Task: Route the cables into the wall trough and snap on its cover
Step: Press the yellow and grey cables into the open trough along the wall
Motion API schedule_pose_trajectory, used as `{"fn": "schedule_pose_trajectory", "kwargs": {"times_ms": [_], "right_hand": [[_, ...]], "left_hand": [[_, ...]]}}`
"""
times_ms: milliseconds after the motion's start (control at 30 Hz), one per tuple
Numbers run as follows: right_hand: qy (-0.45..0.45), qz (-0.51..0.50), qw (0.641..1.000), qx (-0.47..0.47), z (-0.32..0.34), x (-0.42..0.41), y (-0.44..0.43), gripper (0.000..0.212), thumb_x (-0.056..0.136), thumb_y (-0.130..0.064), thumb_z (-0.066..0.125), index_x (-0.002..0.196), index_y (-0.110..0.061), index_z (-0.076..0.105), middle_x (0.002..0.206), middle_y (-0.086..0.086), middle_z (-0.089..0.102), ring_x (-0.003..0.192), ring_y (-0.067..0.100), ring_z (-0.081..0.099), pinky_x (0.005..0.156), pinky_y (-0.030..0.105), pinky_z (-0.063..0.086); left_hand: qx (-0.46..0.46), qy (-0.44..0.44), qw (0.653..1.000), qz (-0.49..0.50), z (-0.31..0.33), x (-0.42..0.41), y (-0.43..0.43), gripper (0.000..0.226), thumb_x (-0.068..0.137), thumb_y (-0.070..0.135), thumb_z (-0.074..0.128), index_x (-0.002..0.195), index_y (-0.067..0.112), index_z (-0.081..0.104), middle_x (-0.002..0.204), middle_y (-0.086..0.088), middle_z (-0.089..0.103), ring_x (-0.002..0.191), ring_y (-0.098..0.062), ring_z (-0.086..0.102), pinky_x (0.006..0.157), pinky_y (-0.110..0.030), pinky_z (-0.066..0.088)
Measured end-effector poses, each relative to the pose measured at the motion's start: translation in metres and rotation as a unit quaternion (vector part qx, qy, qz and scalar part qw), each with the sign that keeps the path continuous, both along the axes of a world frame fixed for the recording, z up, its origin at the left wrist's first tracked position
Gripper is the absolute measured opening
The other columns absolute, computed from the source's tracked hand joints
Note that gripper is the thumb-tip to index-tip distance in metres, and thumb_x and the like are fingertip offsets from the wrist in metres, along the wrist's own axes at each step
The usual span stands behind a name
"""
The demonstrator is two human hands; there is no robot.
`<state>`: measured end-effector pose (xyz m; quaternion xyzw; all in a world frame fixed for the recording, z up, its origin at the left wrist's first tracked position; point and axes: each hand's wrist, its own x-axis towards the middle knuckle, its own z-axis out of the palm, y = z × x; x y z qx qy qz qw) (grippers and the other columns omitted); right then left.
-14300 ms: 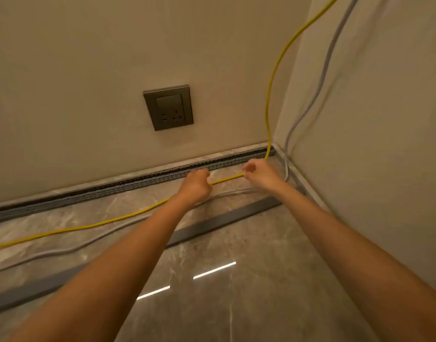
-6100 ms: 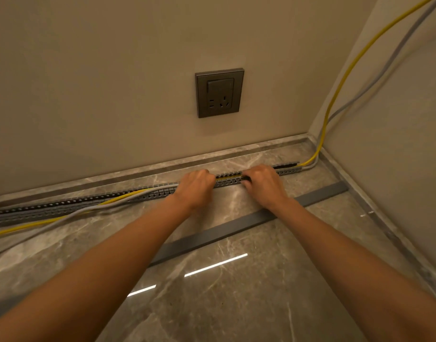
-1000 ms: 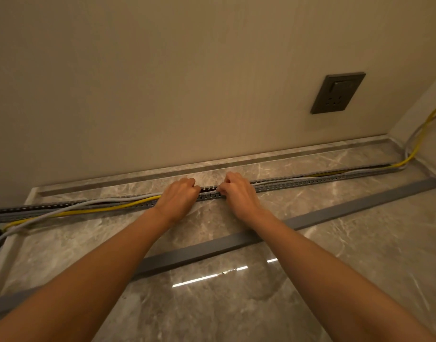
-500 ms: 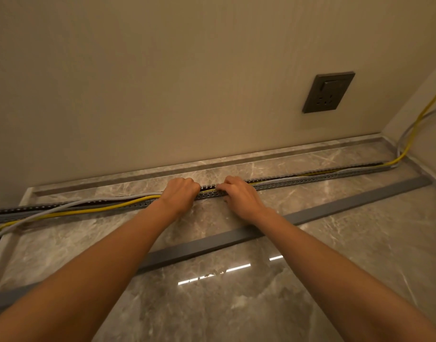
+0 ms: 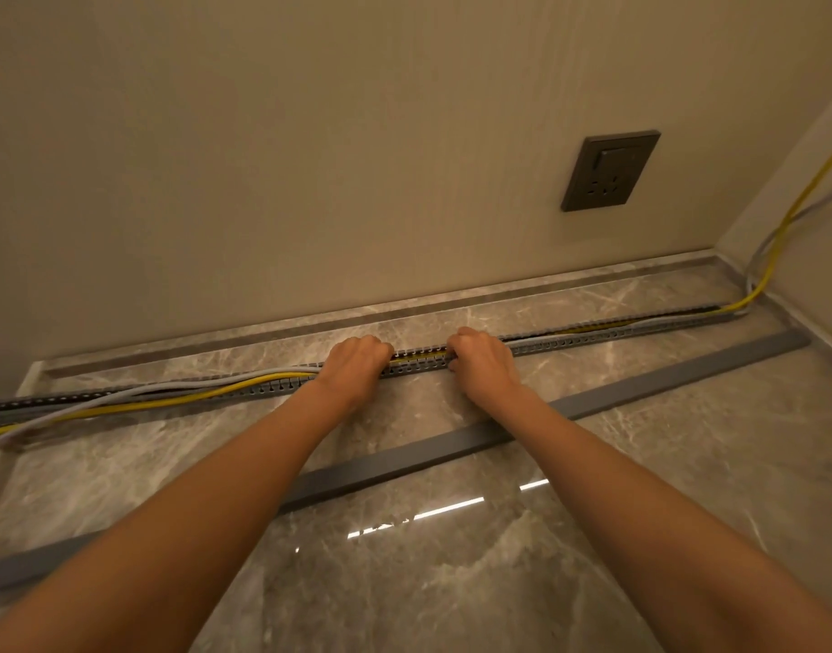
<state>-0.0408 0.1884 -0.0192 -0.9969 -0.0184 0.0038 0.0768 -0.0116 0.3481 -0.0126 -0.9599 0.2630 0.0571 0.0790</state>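
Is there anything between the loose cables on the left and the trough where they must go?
Nothing visible blocks them. The yellow cable and grey cable lie over the open trough beside the left hand; the cover lies apart.

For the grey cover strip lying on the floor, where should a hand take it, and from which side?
Probably near its middle, from above, fingers pinching across the narrow width. The cover strip lies flat on the floor, long and thin, running diagonally under both forearms, so holding one end would likely let it sag. Both the left hand and right hand are at the trough now.
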Motion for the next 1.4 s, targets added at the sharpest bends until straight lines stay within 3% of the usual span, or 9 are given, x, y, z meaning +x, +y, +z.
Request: {"fn": "schedule_pose_trajectory", "kwargs": {"times_ms": [167,333,500,800,1133,1400], "right_hand": [[0.006,-0.016,0.999,-0.029,0.006,0.002,0.009,0.023,0.092,0.003,0.045,0.107,0.000,0.061,0.114,0.017,0.063,0.106,0.033,0.059,0.088,0.040,0.047],[-0.005,-0.039,0.999,-0.031,0.006,-0.007,0.030,0.026,0.088,0.004,0.047,0.112,0.001,0.058,0.120,0.019,0.059,0.113,0.034,0.053,0.097,0.041,0.042],[-0.005,-0.004,1.000,0.016,0.017,-0.003,0.076,0.021,0.090,0.000,0.048,0.108,0.000,0.059,0.115,0.018,0.062,0.109,0.034,0.055,0.092,0.041,0.045],[0.007,0.069,0.988,0.137,0.009,0.009,0.154,0.026,0.093,-0.006,0.052,0.117,-0.006,0.061,0.124,0.015,0.058,0.114,0.031,0.053,0.096,0.041,0.045],[0.018,-0.018,0.988,0.153,0.004,0.019,0.174,0.015,0.090,-0.008,0.057,0.102,-0.008,0.066,0.116,0.012,0.058,0.106,0.028,0.056,0.086,0.039,0.048],[0.006,-0.057,0.988,0.146,0.001,0.019,0.183,0.012,0.089,-0.005,0.055,0.099,-0.005,0.063,0.117,0.012,0.056,0.110,0.028,0.052,0.092,0.040,0.046]], "left_hand": [[-0.086,0.037,0.995,0.027,-0.001,0.001,0.014,0.019,0.090,-0.001,0.047,0.106,0.002,0.056,0.114,-0.018,0.058,0.101,-0.036,0.056,0.081,-0.043,0.047],[-0.163,0.003,0.986,0.030,0.001,-0.002,0.058,0.022,0.088,0.001,0.053,0.108,-0.002,0.059,0.115,-0.021,0.057,0.099,-0.038,0.057,0.080,-0.045,0.049],[-0.140,-0.001,0.988,0.069,0.008,-0.001,0.105,0.033,0.088,0.012,0.059,0.119,0.002,0.057,0.123,-0.017,0.057,0.109,-0.035,0.056,0.090,-0.041,0.048],[-0.135,0.036,0.983,0.120,0.009,-0.006,0.155,0.023,0.089,0.017,0.058,0.108,0.005,0.063,0.114,-0.016,0.058,0.103,-0.032,0.055,0.084,-0.043,0.047],[-0.231,0.053,0.954,0.184,0.011,0.013,0.158,0.011,0.079,0.013,0.070,0.090,0.010,0.070,0.102,-0.011,0.071,0.099,-0.028,0.062,0.082,-0.036,0.048],[-0.142,0.020,0.986,0.089,0.014,0.015,0.156,0.011,0.081,0.007,0.057,0.086,0.013,0.064,0.102,-0.014,0.069,0.099,-0.034,0.060,0.078,-0.037,0.047]]}}
